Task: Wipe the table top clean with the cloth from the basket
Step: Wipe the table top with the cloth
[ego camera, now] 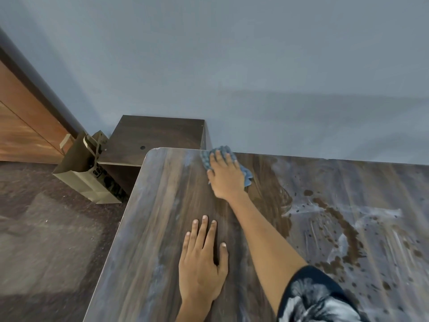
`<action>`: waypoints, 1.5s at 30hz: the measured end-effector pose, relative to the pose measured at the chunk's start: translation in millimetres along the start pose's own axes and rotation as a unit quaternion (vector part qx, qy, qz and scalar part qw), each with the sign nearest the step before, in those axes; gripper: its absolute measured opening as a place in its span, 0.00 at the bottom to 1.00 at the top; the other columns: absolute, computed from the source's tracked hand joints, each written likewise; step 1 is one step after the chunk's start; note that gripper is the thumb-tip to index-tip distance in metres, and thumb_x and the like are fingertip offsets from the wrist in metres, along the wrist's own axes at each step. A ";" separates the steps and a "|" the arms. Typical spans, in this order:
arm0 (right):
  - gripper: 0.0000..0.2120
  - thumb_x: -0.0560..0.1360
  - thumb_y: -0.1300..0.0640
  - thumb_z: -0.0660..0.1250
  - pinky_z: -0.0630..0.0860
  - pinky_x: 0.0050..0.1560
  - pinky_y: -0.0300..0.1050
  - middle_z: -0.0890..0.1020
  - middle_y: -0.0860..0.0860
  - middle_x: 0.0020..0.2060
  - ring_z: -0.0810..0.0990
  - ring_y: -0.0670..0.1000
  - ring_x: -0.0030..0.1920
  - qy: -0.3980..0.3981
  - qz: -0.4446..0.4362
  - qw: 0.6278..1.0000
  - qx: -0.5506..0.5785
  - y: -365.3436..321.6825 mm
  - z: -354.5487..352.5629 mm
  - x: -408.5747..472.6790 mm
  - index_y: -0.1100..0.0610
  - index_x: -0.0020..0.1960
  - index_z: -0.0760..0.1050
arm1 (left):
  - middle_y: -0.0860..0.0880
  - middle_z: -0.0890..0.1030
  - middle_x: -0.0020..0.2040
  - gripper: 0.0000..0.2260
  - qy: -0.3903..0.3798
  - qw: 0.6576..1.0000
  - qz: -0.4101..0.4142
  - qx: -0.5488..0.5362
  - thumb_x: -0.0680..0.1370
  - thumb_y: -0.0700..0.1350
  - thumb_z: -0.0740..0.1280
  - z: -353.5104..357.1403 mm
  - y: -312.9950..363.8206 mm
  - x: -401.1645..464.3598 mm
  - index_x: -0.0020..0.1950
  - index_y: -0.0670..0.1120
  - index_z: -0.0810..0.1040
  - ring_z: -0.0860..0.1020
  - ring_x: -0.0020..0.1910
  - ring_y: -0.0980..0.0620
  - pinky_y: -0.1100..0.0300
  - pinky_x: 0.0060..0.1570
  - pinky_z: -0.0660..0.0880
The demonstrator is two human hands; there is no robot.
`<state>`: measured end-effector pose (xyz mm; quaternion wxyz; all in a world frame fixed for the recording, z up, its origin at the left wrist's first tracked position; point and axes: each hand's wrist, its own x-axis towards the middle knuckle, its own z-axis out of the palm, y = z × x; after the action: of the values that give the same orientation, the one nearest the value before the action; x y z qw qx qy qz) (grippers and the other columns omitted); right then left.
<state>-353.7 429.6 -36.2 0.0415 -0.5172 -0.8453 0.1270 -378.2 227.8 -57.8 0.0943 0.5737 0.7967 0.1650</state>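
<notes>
1. The cloth (pixel 222 159), blue and nubbly, lies on the table top (pixel 162 217) at its far edge, close to the wall (pixel 232 66) and not far from the rounded far-left corner.
2. The right hand (pixel 226 177) presses flat on top of it, fingers spread and pointing toward the wall; folds of cloth stick out past the fingertips and beside the thumb side, so the hand pins it down under an open palm rather than closing around it.
3. The right arm reaches across the table, a dark sleeve (pixel 313 296) with a pale print showing at the lower edge.
4. The left hand (pixel 202 263) rests palm down on the bare wood nearer the person, fingers straight and slightly apart, holding nothing.
5. To the right of the arm the surface carries brown splashes and a curved brown smear (pixel 348 235), mixed with whitish streaks; the strip to the left of the arm looks darker and free of spots.
6. Beyond the table's left corner stands a low dark cabinet (pixel 157 133), and a tan paper bag (pixel 86 173) sits on the floor (pixel 46 228) against it.
7. A wooden door (pixel 21 124) shows at the far left.
</notes>
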 end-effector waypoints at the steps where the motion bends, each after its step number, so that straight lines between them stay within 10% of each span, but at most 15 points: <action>1: 0.25 0.82 0.51 0.48 0.45 0.76 0.52 0.51 0.51 0.77 0.46 0.52 0.77 -0.008 -0.022 1.000 0.005 -7.0 2.9 -5.7 0.55 0.77 0.49 | 0.52 0.65 0.72 0.24 -0.001 1.000 0.002 -0.003 0.77 0.56 0.52 0.4 0.0 -0.1 0.71 0.49 0.68 0.57 0.73 0.54 0.52 0.71 0.56; 8: 0.21 0.82 0.53 0.55 0.45 0.74 0.44 0.62 0.45 0.74 0.52 0.45 0.76 -0.034 -0.132 0.979 0.153 20.5 9.8 -95.1 0.49 0.74 0.61 | 0.51 0.62 0.74 0.23 0.006 1.000 -0.004 -0.028 0.79 0.52 0.53 -2.5 1.0 -1.6 0.74 0.46 0.62 0.51 0.73 0.58 0.58 0.72 0.48; 16: 0.22 0.83 0.54 0.51 0.47 0.76 0.48 0.58 0.51 0.76 0.52 0.51 0.77 0.043 0.088 0.989 0.108 73.8 -12.1 -76.6 0.55 0.76 0.58 | 0.55 0.57 0.75 0.23 0.007 0.999 -0.005 -0.045 0.80 0.52 0.53 -4.5 0.2 -2.7 0.75 0.48 0.57 0.47 0.73 0.60 0.63 0.72 0.42; 26: 0.20 0.82 0.47 0.51 0.38 0.72 0.35 0.55 0.36 0.72 0.44 0.37 0.73 -0.031 -0.115 0.989 0.084 58.5 6.9 -175.6 0.45 0.74 0.59 | 0.51 0.62 0.74 0.22 0.028 0.998 0.001 -0.050 0.79 0.46 0.58 -0.4 -0.9 -2.3 0.74 0.45 0.61 0.51 0.73 0.58 0.60 0.72 0.48; 37: 0.22 0.83 0.49 0.48 0.45 0.76 0.52 0.54 0.48 0.77 0.48 0.51 0.77 0.004 0.067 0.995 0.078 39.5 -8.6 -109.0 0.51 0.76 0.56 | 0.52 0.54 0.76 0.26 0.007 0.999 0.011 -0.043 0.79 0.53 0.51 -2.3 -2.2 -2.6 0.76 0.46 0.53 0.47 0.74 0.59 0.62 0.73 0.43; 45: 0.17 0.82 0.47 0.53 0.37 0.67 0.27 0.64 0.36 0.70 0.48 0.32 0.71 -0.061 -0.080 0.969 0.226 30.8 0.8 -184.8 0.45 0.69 0.70 | 0.43 0.61 0.74 0.42 0.006 0.991 0.080 -0.109 0.69 0.64 0.57 -10.0 -1.1 -7.8 0.74 0.38 0.56 0.60 0.73 0.47 0.51 0.70 0.60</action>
<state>-241.9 279.2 -33.6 0.1153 -0.4166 -0.8342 0.3424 -380.0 218.5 -49.2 0.1383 0.6212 0.7257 0.2613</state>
